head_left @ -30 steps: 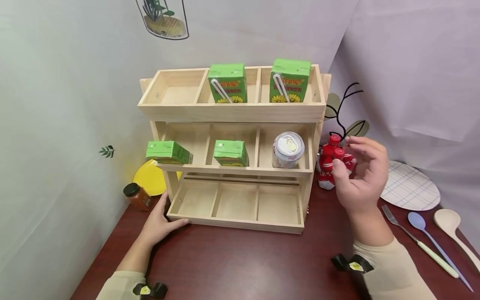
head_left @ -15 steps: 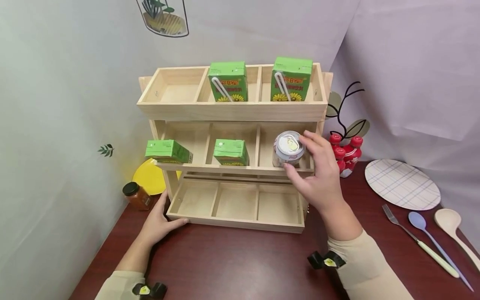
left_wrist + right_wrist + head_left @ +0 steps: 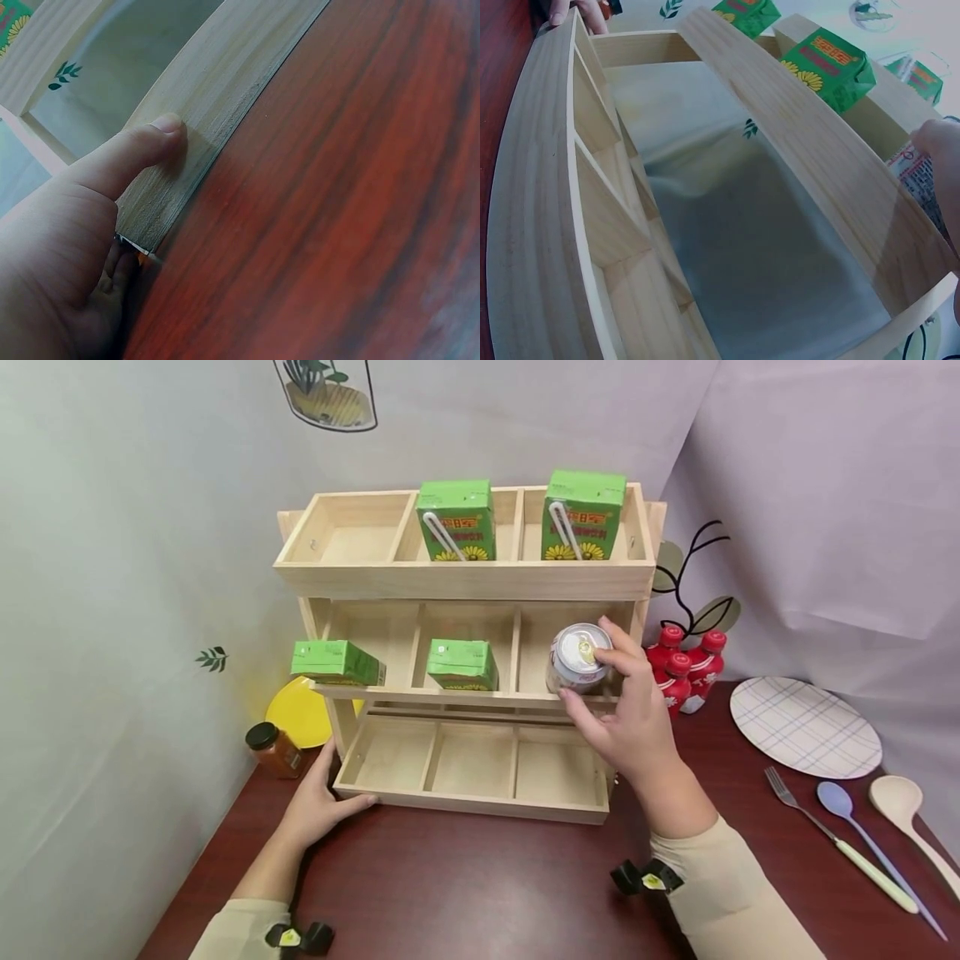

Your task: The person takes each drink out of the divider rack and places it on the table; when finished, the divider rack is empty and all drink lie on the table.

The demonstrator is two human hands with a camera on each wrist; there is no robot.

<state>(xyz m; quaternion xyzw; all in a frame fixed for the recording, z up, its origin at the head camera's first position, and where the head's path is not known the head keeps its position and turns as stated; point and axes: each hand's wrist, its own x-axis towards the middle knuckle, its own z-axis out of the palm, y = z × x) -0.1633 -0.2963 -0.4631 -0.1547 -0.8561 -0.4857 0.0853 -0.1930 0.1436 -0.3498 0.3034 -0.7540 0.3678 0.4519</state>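
Silver-topped can, green cartons with yellow flowers, pale rack, white checked plate

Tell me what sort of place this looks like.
Perhaps a kitchen or pantry corner, though it could be staged: a wooden rack holds green drink cartons, and a fork lies to its right.

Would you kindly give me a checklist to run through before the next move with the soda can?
1. Right-hand grip on the soda can: ok, thumb and fingers touch it.
2. Left-hand grip on the wooden rack: ok, at its lower left corner.
3. Can apart from the nearest green drink carton: ok, divider between.
4. Can's base free: cannot tell, hidden.
5. Red bottles clear of the right-hand side: cannot tell, views overlap.
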